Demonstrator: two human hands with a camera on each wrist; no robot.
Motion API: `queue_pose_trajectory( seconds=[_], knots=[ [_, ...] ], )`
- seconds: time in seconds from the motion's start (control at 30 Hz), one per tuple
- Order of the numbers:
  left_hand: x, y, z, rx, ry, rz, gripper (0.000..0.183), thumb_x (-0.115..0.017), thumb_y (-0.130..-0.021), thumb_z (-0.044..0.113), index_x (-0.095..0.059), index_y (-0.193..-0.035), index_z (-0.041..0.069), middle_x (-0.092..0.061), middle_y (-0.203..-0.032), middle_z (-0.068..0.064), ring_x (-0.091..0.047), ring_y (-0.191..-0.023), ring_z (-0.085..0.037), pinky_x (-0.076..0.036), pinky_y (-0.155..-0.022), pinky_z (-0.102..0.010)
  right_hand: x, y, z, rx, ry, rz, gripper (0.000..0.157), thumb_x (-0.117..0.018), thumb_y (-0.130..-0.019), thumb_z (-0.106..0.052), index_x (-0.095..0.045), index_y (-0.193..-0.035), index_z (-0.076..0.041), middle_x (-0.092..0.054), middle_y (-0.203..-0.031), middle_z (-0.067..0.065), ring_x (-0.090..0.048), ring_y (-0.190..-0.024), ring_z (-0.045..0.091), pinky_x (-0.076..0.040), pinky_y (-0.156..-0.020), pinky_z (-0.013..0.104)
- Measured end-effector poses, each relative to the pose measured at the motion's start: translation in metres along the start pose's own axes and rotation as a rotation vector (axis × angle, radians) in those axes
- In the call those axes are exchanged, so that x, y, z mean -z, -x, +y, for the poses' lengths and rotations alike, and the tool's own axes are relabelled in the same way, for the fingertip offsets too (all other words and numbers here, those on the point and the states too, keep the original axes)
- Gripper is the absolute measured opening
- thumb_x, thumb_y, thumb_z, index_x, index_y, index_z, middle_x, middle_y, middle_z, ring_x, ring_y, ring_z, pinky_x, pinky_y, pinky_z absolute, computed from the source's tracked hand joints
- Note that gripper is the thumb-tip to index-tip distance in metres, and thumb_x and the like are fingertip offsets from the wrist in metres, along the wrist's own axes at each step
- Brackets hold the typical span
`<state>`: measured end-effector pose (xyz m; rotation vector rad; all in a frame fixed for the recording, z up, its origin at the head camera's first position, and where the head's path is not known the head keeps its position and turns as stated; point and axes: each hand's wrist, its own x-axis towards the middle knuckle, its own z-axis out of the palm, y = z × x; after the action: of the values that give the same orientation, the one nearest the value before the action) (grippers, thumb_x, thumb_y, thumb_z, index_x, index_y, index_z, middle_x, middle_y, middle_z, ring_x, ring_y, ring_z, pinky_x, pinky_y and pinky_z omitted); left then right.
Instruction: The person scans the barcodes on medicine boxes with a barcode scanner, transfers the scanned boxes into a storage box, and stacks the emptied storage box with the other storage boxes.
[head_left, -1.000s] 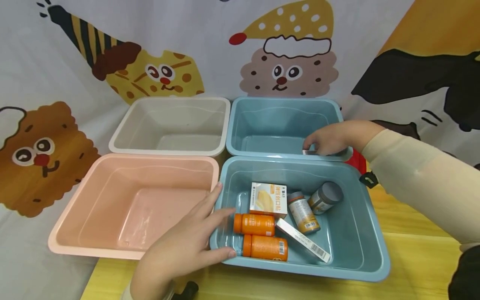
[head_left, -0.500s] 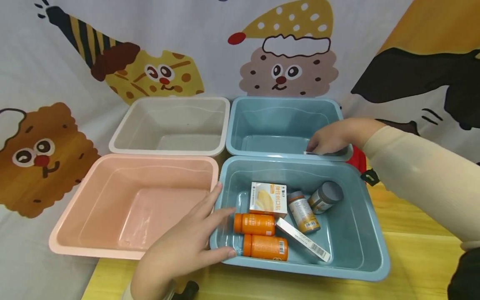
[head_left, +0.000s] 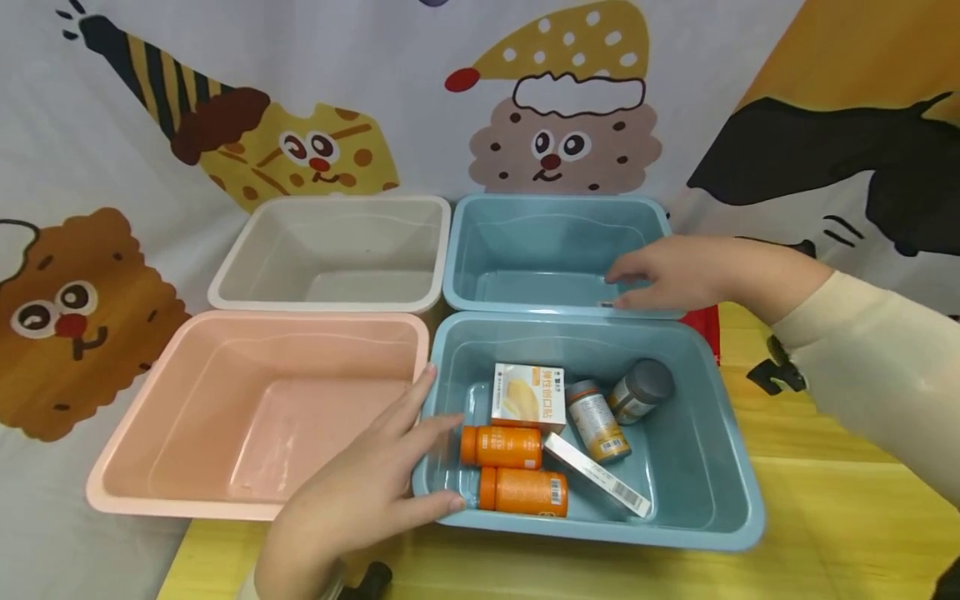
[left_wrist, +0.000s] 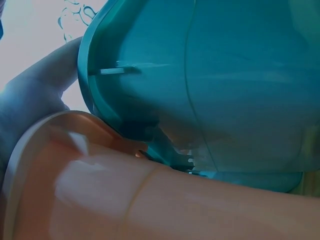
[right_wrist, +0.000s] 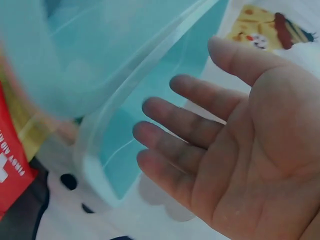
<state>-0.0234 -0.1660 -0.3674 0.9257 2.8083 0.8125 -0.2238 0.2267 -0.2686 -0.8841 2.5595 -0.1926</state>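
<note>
My right hand (head_left: pixel 667 271) hovers over the right side of the back blue bin (head_left: pixel 558 200), fingers spread and holding nothing. Its bare palm (right_wrist: pixel 270 135) faces the camera in the right wrist view. Just below the fingers, a small white edge of something (head_left: pixel 607 304) shows inside that bin, mostly hidden. With fingers extended, my left hand (head_left: pixel 360 475) rests on the left rim of the front blue bin (head_left: pixel 738 450). Inside the front bin lie a bandage box (head_left: pixel 528 396), two orange bottles (head_left: pixel 502 447), a slim white box (head_left: pixel 596 473), a grey-orange bottle (head_left: pixel 597 421) and a dark-lidded jar (head_left: pixel 641 390).
A pink bin (head_left: pixel 112 467) stands left of the front blue one, and a beige bin (head_left: pixel 330 307) is behind it. A red first-aid pouch (right_wrist: pixel 10 155) sits by the back blue bin. Behind hangs a cartoon-printed cloth (head_left: pixel 420 125).
My right hand has let go of the small white-edged item in the back blue bin, and its fingers have spread. The left hand stays on the rim. The head view shifts slightly.
</note>
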Motion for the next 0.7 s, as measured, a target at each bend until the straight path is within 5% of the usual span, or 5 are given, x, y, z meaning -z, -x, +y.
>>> queue_pose_trajectory(
  seconds=[0.3, 0.5, 0.7],
  knots=[
    [0.002, 0.001, 0.000, -0.005, 0.004, -0.001, 0.078, -0.073, -0.093, 0.065, -0.059, -0.152, 0.016, -0.002, -0.178, -0.015, -0.025, -0.159, -0.038, -0.037, -0.119, -0.056, -0.012, 0.011, -0.045, 0.089, 0.108, 0.195, 0.019, -0.080, -0.096, -0.026, -0.075, -0.111, -0.015, -0.066, -0.103, 0.002, -0.061, -0.091, 0.020, -0.057, -0.078, 0.043],
    [0.002, 0.001, -0.001, -0.022, -0.001, 0.010, 0.076, -0.075, -0.093, 0.063, -0.059, -0.151, 0.016, -0.005, -0.178, -0.017, -0.026, -0.159, -0.038, -0.038, -0.119, -0.056, -0.026, 0.012, -0.076, 0.155, 0.099, 0.160, 0.012, -0.078, -0.095, -0.019, -0.074, -0.105, -0.018, -0.068, -0.097, -0.002, -0.061, -0.086, 0.017, -0.056, -0.074, 0.037],
    [0.000, -0.001, -0.002, -0.052, -0.008, 0.025, 0.075, -0.070, -0.095, 0.068, -0.059, -0.150, 0.017, -0.007, -0.178, -0.018, -0.028, -0.158, -0.039, -0.038, -0.119, -0.057, -0.045, 0.006, -0.095, 0.176, 0.080, 0.040, 0.013, -0.077, -0.092, -0.015, -0.072, -0.103, -0.021, -0.065, -0.088, -0.007, -0.059, -0.080, 0.015, -0.054, -0.071, 0.035]
  ],
)
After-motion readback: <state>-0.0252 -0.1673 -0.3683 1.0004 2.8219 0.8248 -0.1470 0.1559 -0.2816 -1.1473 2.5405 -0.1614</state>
